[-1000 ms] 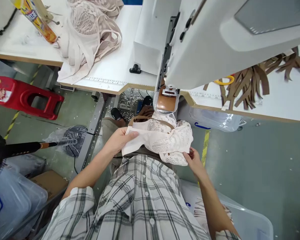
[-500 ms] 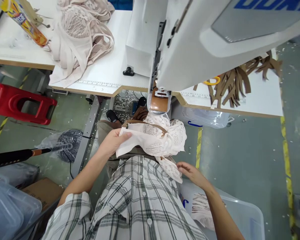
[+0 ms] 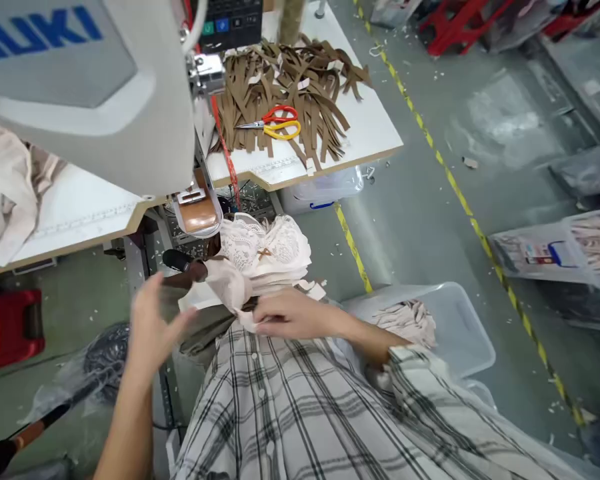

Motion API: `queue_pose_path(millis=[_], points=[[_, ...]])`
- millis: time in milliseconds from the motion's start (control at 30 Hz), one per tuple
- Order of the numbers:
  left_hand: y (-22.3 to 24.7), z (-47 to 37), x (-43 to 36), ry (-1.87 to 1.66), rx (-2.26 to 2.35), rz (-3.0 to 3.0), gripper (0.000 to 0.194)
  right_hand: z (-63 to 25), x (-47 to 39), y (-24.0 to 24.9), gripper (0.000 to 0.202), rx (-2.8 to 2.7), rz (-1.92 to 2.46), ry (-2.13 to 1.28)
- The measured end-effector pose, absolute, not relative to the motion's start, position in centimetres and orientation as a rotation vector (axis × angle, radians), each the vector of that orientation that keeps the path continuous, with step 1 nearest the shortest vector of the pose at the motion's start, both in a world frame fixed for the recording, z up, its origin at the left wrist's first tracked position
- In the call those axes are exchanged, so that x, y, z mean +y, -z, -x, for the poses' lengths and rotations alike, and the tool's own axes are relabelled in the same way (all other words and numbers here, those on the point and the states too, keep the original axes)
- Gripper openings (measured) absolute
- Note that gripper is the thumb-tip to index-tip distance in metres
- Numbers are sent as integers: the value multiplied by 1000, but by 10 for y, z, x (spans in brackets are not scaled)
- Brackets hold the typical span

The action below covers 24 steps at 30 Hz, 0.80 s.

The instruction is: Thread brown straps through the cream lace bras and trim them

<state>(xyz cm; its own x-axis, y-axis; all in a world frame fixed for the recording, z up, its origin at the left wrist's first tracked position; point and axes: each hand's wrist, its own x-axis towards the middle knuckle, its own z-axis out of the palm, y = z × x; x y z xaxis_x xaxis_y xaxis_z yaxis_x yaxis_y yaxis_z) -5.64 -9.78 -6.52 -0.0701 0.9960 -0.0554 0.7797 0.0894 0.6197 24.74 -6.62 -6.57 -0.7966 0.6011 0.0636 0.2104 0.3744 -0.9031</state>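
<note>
A stack of pale lace bras (image 3: 266, 248) rests on my lap below the sewing machine's arm, with a small brown bow at the centre of the top one. My right hand (image 3: 293, 313) is closed, fingers pinching the edge of a pale bra piece (image 3: 229, 285) that bends over at the near left of the stack. To the left, my left hand (image 3: 153, 327) is in the air, smeared by motion, with thumb and fingers apart and nothing in them. Its fingertips are close to the fabric's left end but apart from it.
The white sewing machine (image 3: 125, 100) with its rounded arm end (image 3: 199, 213) stands in front. Brown fabric strips (image 3: 300, 87) and red-and-yellow scissors (image 3: 275, 123) lie on the right tabletop. A clear bin (image 3: 460, 333) is at my right, a red stool (image 3: 10, 330) at left.
My view has turned to the right. The left hand has let go of the pale fabric and moved away left. My right hand has come inward and now grips the fabric's edge.
</note>
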Motion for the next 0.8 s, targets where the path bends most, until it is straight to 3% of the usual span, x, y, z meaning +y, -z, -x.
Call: queue_pose_path(millis=[67,167,233,333,433,533,700,800], points=[[56,17,-100,-481,1339,-1743,81,-216,-59,54,26,-2321,588,-1168],[57,-16,-104,-449,1101,-1457,31,-204,-52,50,28,-2195,604,-908],[64,-15,-104,-532,1109,-1151,33,-218,-54,57,43,-2057,708,-917],[71,3,-105,-772,1147,-679,40,-241,-66,77,65,-2058,904,-1237],[69,10,-108,-710,1037,-510,48,-242,-80,94,52,-2256,926,-1538],[57,12,-104,-673,1009,-549,46,-227,-85,99,52,-2310,747,-1494],[16,57,-80,-1270,1415,-502,15,-221,-69,91,48,-2272,735,-1335],[-3,107,-69,-1437,1475,-513,28,-238,-58,89,39,-2363,747,-1259]])
